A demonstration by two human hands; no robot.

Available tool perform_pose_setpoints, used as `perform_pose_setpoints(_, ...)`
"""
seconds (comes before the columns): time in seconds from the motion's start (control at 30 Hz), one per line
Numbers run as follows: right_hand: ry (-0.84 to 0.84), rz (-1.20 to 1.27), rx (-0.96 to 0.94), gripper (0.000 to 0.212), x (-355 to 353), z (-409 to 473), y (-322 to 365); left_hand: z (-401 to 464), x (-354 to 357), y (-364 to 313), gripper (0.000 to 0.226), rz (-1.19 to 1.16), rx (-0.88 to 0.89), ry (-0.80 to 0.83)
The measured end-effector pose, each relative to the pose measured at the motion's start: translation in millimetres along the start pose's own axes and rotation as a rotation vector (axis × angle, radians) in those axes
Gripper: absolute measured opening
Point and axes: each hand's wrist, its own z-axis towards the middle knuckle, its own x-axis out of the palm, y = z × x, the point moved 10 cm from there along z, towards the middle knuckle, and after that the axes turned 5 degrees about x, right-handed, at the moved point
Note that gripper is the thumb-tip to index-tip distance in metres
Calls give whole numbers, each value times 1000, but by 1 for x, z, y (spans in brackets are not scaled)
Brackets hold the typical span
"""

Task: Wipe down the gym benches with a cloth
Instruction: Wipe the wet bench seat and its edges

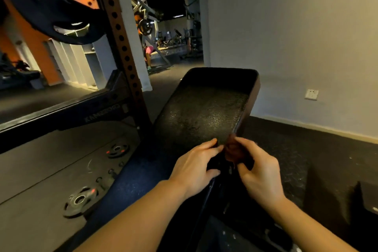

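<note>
A black padded gym bench [206, 108] runs away from me toward the wall, its textured top catching some light. At its near end both my hands meet over a small dark reddish-brown cloth [235, 151]. My right hand [259, 172] grips the cloth with curled fingers and thumb. My left hand [196, 165] lies on the near end of the pad, fingertips touching the cloth; whether it pinches the cloth is hidden. The scene is dim and slightly blurred.
An orange-and-black power rack upright [122, 47] stands left of the bench, with a loaded barbell plate [55, 2] overhead. Small weight plates [79, 200] lie on the floor at left. A white wall with a socket [311, 94] is on the right.
</note>
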Motion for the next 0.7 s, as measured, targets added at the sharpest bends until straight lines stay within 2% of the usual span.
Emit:
perform_pose_setpoints(0.1,-117,-107,-56,61,-5,25,23,-6,-20,15,55,-92,-19,-126)
perform_pose_setpoints(0.23,-30,74,-50,61,25,35,47,-12,-22,27,32,-673,-92,-224)
perform_pose_setpoints(0.33,53,176,-115,54,49,37,67,-7,-29,53,48,-856,-194,-405)
perform_pose_setpoints(0.4,212,207,-134,56,66,37,73,-8,-35,75,54,-829,-292,-536)
perform_pose_setpoints(0.47,268,160,-136,56,65,39,66,-13,-43,94,49,-775,-396,-671)
perform_pose_setpoints(0.5,220,112,-138,52,55,41,58,-18,-50,104,45,-731,-469,-741)
perform_pose_setpoints(0.57,58,-28,-154,43,29,48,38,-31,-76,121,39,-499,-631,-854)
perform_pose_setpoints(0.63,-29,-147,-145,36,15,50,15,-26,-93,132,36,-293,-676,-837)
perform_pose_setpoints(0.7,-7,-198,-142,37,17,47,0,1,-84,138,44,-297,-634,-673)
